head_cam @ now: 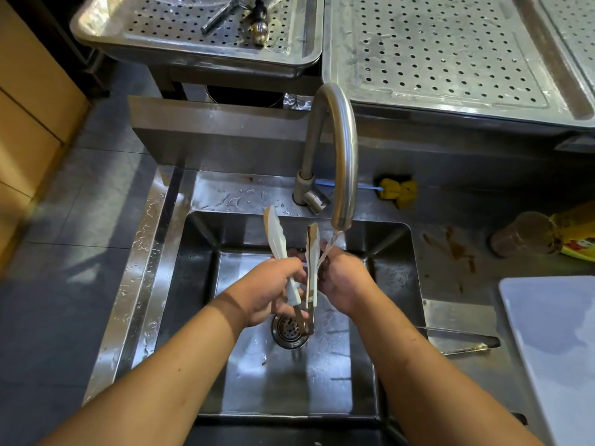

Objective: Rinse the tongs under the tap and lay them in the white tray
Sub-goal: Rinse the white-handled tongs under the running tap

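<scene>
White-tipped tongs [277, 239] with a brown hinge end stand with their tips up over the steel sink [392, 284]. My left hand [273, 291] grips their left arm near the middle. My right hand [341, 278] is closed around the right arm, under the thin stream of water that falls from the curved tap [341, 149]. The tong tips are spread apart. The white tray [553, 342] lies on the counter at the right edge of the view, with nothing on the part that shows.
A second pair of metal tongs [463, 342] lies on the counter between sink and tray. A yellow brush [397, 191] lies behind the tap. A brown glass [524, 235] and yellow packet stand at the right. Perforated steel trays [450, 53] sit behind.
</scene>
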Tool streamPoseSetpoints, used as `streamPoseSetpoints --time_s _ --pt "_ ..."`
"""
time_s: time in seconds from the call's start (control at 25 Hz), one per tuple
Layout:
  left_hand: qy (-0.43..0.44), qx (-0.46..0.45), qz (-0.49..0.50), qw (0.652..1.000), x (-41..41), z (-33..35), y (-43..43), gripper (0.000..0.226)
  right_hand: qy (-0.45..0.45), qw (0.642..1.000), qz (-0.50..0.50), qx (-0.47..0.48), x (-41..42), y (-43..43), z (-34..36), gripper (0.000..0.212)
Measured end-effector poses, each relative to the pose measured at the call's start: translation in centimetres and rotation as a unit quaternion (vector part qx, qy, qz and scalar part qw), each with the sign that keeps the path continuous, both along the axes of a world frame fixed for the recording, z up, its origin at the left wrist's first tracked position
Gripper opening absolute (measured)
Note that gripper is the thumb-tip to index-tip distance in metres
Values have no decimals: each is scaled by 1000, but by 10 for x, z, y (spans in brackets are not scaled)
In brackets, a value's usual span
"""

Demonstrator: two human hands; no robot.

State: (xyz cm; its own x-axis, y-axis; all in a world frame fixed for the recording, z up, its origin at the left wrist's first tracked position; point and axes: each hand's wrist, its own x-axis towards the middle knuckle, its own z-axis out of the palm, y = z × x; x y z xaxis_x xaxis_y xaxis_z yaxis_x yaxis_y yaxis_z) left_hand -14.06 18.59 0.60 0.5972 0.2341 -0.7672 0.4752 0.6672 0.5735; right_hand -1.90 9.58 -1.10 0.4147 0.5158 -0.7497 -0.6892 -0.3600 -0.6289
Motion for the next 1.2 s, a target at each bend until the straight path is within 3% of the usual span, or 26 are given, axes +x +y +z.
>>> streamPoseSetpoints --time_s 0.48,0.68,0.84,1.0,1.2 --pt "-27 -44 10 999 -7 1 -5 22 -5 1000 -6 23 0 -8 -12 37" --pt "-26 -51 17 998 -23 8 -12 45 7 1000 -15 21 -11 -17 -15 39" --pt "-64 -77 20 995 -36 12 -23 40 2 1000 -15 14 -17 -22 -15 41" --pt "-32 -67 37 997 -45 11 -31 47 5 1000 -22 14 -25 -33 -18 41" --pt "-27 -52 -15 998 -50 12 -38 61 -1 1000 -17 24 -26 -38 -20 38"
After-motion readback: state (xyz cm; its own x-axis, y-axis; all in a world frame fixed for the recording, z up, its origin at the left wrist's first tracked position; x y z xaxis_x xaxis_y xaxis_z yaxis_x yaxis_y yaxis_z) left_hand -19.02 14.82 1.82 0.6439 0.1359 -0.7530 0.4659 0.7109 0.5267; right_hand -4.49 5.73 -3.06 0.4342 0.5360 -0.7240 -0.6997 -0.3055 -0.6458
